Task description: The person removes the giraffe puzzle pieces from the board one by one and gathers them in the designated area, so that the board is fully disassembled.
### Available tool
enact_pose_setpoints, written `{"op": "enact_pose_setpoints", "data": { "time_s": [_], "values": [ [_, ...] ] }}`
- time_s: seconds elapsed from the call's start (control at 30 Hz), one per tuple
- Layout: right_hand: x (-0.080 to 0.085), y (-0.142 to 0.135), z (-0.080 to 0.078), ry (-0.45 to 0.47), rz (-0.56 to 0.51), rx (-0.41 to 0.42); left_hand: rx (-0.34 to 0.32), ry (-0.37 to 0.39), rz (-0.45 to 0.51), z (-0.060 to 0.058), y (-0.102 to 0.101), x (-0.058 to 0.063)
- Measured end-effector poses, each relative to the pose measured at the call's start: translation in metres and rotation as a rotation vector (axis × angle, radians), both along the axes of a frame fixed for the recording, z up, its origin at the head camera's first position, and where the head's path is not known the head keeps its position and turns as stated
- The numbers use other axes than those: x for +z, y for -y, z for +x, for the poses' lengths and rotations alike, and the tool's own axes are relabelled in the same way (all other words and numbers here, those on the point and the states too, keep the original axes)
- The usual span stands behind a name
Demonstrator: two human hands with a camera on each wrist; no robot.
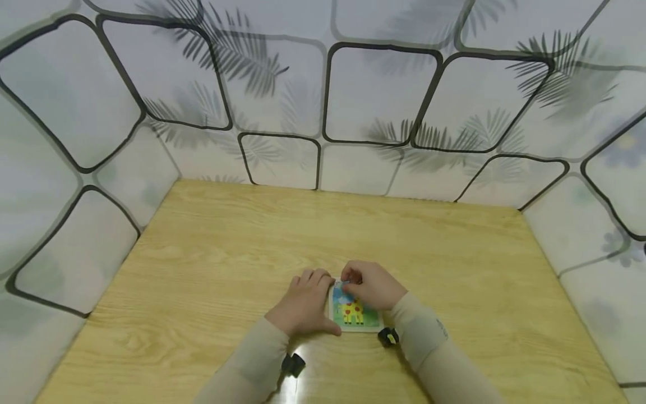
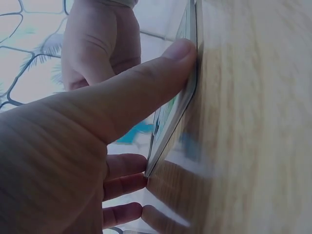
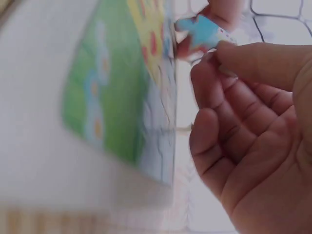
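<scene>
A small jigsaw puzzle board with a pale frame lies on the table, showing a yellow giraffe with red spots on green and blue. My left hand rests along its left side. The thumb presses the near edge with little bend, while the other fingertips touch around the far left corner. Over the upper part of the board, my right hand pinches a light-blue puzzle piece between thumb and index finger. In the right wrist view the piece stands tilted beside the picture; its exact contact with the board cannot be told.
The wooden table spreads around the board. Pale patterned walls rise at the back and both sides. Dark wrist-camera blocks sit under the sleeves, close to the tabletop.
</scene>
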State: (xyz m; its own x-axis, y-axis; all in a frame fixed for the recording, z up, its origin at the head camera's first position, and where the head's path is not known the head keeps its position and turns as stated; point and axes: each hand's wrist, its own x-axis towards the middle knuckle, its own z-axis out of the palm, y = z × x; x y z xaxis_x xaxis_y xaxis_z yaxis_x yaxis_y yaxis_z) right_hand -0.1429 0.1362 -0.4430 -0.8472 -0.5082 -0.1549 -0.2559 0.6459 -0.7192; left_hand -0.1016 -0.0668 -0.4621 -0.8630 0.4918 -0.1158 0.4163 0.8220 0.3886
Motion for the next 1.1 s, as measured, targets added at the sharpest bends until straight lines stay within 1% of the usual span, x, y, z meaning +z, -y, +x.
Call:
{"op": "enact_pose_setpoints", "data": {
  "time_s": [0.1, 0.17, 0.3, 0.43, 0.57, 0.67, 0.77, 0.87, 0.93, 1.03, 1.1],
  "values": [
    [0.002, -0.013, -0.004, 0.02, -0.043, -0.044, 0.002, 0.013, 0.012, 0.0, 0.001, 0.002],
    [0.003, -0.026, -0.006, 0.031, -0.046, -0.089, 0.002, 0.02, 0.012, 0.0, 0.0, 0.003],
    [0.009, -0.059, -0.011, 0.053, 0.032, -0.157, 0.005, 0.023, 0.002, 0.0, -0.001, 0.007],
    [0.012, -0.086, -0.011, 0.075, 0.133, -0.192, 0.001, 0.031, -0.006, 0.0, -0.002, 0.006],
    [0.01, -0.093, -0.01, 0.065, 0.215, -0.182, 0.001, 0.033, -0.012, 0.0, -0.002, 0.005],
    [0.007, -0.089, -0.013, 0.051, 0.273, -0.171, -0.001, 0.026, -0.015, -0.002, -0.001, 0.005],
    [0.006, -0.085, -0.014, 0.058, 0.307, -0.183, -0.003, 0.023, -0.016, -0.003, -0.001, 0.007],
    [0.007, -0.08, -0.013, 0.026, 0.316, -0.16, 0.0, 0.037, -0.007, -0.002, 0.0, 0.008],
    [0.008, -0.073, -0.012, -0.031, 0.299, -0.117, 0.003, 0.045, -0.003, -0.001, 0.0, 0.009],
    [0.009, -0.055, -0.009, -0.145, 0.268, 0.006, 0.008, 0.044, 0.003, 0.001, 0.0, 0.009],
    [0.011, -0.038, -0.007, -0.19, 0.251, 0.105, 0.01, 0.033, 0.003, 0.001, 0.0, 0.009]
  ]
}}
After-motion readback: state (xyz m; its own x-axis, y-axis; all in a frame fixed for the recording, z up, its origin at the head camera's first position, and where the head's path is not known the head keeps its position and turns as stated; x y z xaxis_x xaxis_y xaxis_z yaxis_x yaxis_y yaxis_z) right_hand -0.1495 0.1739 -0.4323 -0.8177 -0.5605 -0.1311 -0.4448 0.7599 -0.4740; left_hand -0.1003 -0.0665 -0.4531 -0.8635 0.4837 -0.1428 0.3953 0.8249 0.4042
